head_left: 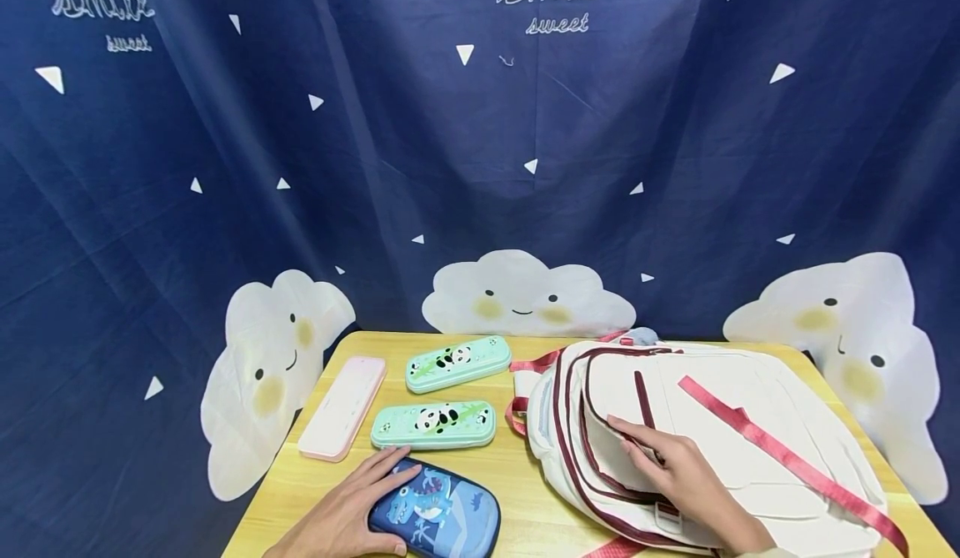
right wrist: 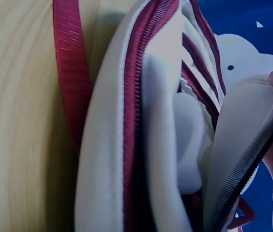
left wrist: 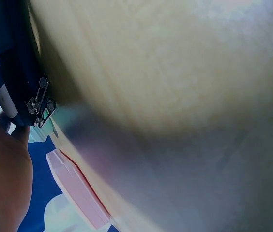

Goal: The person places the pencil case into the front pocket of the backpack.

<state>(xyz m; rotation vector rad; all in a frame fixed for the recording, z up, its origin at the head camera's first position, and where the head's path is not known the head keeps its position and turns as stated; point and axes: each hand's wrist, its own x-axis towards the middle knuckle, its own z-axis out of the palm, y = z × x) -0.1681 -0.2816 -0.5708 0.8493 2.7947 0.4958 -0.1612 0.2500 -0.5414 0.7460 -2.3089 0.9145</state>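
My left hand (head_left: 337,508) grips a dark blue pencil case (head_left: 457,512) with a dinosaur picture, thumb at the near side and fingers along the far left edge. Metal zipper pulls (left wrist: 42,104) hang at one end of it in the left wrist view. On the right lies a white backpack (head_left: 757,433) with dark red zippers. My right hand (head_left: 686,475) pinches the zippered edge of its front pocket flap (right wrist: 245,130) between thumb and fingers, holding the pocket apart. The pocket's inside is only partly visible.
Two mint-green panda pencil cases, a far one (head_left: 457,364) and a nearer one (head_left: 435,424), lie on the wooden table (head_left: 525,491). A pink-and-white case (head_left: 342,408) is at the left edge. A red strap (head_left: 795,462) crosses the backpack. Behind hangs a dark blue curtain (head_left: 480,191).
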